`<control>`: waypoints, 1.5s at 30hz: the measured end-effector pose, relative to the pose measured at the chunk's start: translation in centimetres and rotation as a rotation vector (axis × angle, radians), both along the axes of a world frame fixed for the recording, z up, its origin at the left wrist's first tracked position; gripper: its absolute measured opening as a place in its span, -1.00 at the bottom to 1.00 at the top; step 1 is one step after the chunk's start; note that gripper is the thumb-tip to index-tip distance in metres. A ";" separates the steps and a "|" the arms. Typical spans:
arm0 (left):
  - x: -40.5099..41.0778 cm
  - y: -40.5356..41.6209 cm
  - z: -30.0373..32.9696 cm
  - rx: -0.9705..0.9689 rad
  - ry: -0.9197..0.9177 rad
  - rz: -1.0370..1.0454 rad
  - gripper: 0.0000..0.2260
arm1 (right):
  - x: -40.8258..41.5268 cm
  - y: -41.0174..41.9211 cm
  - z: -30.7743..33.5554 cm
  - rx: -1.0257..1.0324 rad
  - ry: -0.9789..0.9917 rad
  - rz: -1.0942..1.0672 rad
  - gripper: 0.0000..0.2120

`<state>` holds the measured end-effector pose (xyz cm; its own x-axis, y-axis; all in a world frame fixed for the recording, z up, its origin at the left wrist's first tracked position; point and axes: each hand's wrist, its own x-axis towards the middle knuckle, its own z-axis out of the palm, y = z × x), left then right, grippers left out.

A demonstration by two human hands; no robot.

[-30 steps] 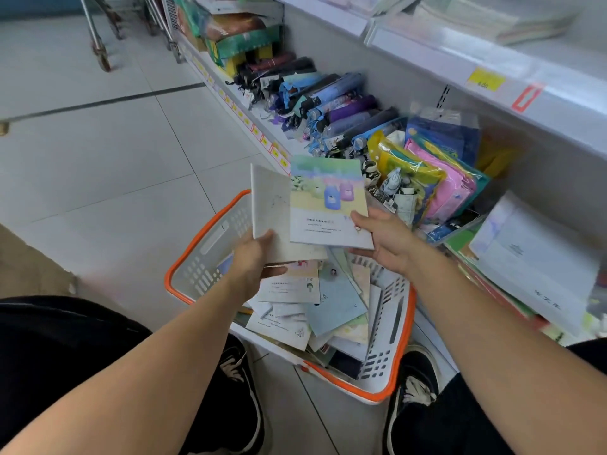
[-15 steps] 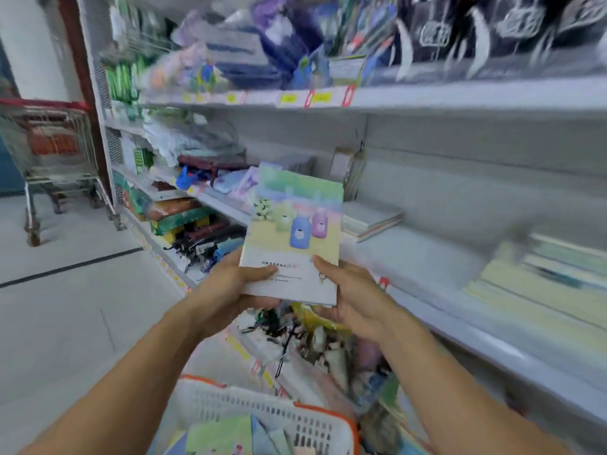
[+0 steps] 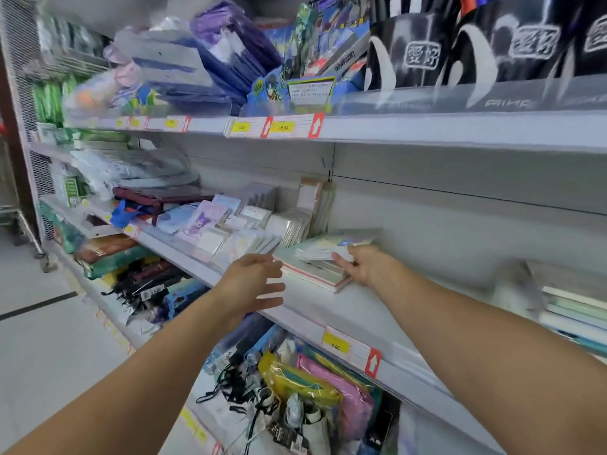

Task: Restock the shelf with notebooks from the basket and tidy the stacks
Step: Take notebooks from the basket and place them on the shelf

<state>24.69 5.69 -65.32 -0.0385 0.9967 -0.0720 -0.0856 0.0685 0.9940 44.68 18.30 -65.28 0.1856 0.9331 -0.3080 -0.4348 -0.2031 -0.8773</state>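
A small stack of notebooks [image 3: 315, 274] lies on the middle shelf [image 3: 358, 310]. The pastel notebook [image 3: 331, 246] lies on top of the stack. My right hand [image 3: 364, 264] holds that notebook's near right corner, fingers curled at its edge. To the left of the stack, my left hand [image 3: 253, 284] hovers with fingers straight and relaxed, holding nothing and just short of the stack's left edge. The basket is out of view.
Packets of cards and stickers [image 3: 230, 231] stand left of the stack. Another pile of notebooks [image 3: 571, 310] lies at the right edge of the same shelf. Bare shelf lies between the two piles. Pouches and umbrellas [image 3: 315, 389] fill the shelf below.
The notebook I held in both hands in front of the shelf now lies on the stack. My left hand has let go of it; my right hand still holds its corner.
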 end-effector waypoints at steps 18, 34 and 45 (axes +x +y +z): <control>0.8 1.2 -5.6 0.018 -0.068 0.159 -0.87 | -1.4 -3.9 -1.3 0.178 -0.844 -0.254 -0.89; -9.3 -24.9 -38.5 -0.884 0.320 0.399 -0.59 | -10.7 -31.1 -37.5 -0.160 -0.999 0.996 -0.60; -9.5 -26.3 -37.8 -0.617 0.054 0.452 -0.81 | -12.9 -32.2 -39.3 -0.352 -1.276 0.819 -0.29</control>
<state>15.18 -20.57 -103.08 -0.4518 0.6634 -0.5965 -0.1894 0.5820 0.7908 31.74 -13.86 -104.56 -0.0201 0.8242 -0.5659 0.8637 -0.2708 -0.4251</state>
